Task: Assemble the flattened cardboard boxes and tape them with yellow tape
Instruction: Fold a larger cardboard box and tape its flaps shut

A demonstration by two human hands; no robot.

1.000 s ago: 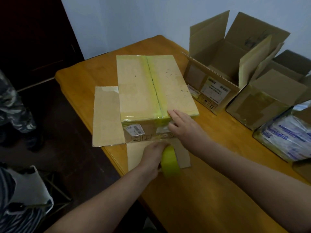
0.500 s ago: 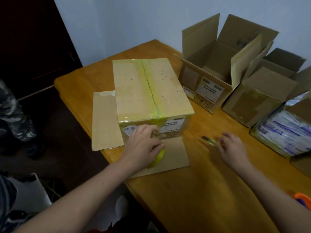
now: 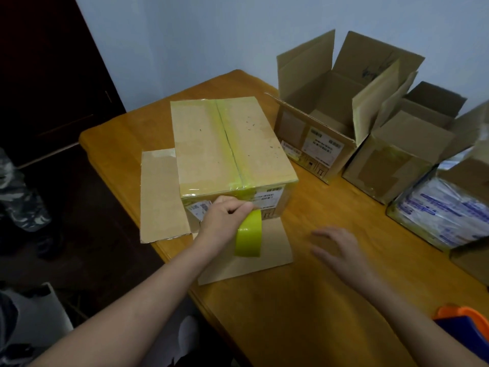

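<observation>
My left hand (image 3: 225, 221) grips the tape (image 3: 248, 234) against the near face of the box (image 3: 227, 144) on the desk (image 3: 304, 300). My right hand (image 3: 336, 247) hovers open beside it. I'd press the strip flat before tearing.

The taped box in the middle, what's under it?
The taped box stands on the wooden table. A left flap and a near flap stick out flat at its base. Anything directly beneath is covered.

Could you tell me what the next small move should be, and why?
Probably bring the free right hand to the front of the taped box to pin the strip: the left hand holds the tape roll there, and the top seam is covered.
</observation>
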